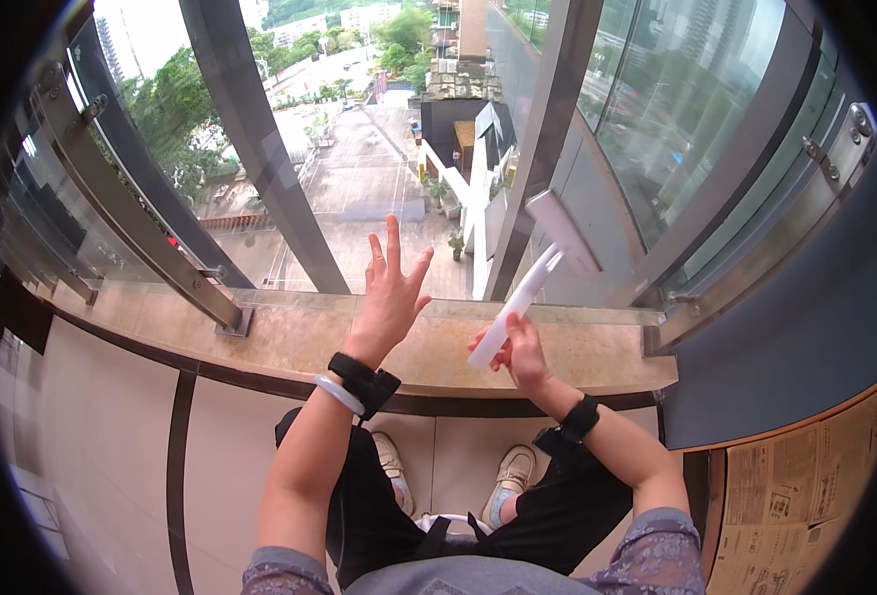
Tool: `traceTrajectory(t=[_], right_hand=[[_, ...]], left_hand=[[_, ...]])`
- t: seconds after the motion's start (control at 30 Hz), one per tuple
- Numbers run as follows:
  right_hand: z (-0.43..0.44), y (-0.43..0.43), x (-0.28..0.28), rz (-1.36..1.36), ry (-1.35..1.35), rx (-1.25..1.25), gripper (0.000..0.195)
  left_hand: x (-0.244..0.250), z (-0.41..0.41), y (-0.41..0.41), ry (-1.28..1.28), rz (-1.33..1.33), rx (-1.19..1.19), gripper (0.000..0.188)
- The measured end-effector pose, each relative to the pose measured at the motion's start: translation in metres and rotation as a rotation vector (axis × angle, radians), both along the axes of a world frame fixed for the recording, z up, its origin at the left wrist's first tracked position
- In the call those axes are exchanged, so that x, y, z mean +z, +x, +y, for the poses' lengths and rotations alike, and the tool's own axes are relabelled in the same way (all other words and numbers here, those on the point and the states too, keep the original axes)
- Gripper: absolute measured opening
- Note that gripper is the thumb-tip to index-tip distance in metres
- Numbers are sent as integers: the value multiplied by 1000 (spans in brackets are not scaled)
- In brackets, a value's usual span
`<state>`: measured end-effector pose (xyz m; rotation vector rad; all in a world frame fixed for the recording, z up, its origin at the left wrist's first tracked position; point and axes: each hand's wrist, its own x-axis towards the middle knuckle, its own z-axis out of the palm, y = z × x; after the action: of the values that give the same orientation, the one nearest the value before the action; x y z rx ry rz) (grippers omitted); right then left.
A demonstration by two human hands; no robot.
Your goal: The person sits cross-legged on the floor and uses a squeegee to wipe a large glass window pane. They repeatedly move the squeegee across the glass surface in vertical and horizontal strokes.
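Note:
My right hand (pixel 521 355) is closed around the white handle of a window squeegee (pixel 516 306), whose pale pinkish head tilts up and to the right in front of the glass. Left of it, my left hand (pixel 392 290) is raised with its fingers spread and holds nothing; whether its fingertips touch the glass panel (pixel 319 223) I cannot tell. Both hands are above the tan stone ledge (pixel 438 349) at the foot of the glass. Black bands circle both wrists, and a pale bangle sits on the left one.
Metal posts (pixel 163 245) with glass clamps stand at the left, and another steel post (pixel 773 238) at the right. Dark window frames (pixel 260 149) rise beyond the glass, over a paved yard far below. Printed brown paper (pixel 803 483) lies at the lower right.

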<state>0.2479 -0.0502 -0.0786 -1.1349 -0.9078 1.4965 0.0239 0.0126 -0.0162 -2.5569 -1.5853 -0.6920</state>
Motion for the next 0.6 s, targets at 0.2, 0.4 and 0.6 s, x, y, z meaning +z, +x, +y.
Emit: traceTrajectory(t=[0.2,0.4,0.6], right_hand=[[52,94,94,426,336,-550,44],[49,93,53,249,185,-732,42],[-3,-11,19,102,35,-177,32]], left_hand=[[-6,2,-1,-9,2,17,75],[-7,5,7,27,63,17,72],[-15,7,-4,6,63,40,70]])
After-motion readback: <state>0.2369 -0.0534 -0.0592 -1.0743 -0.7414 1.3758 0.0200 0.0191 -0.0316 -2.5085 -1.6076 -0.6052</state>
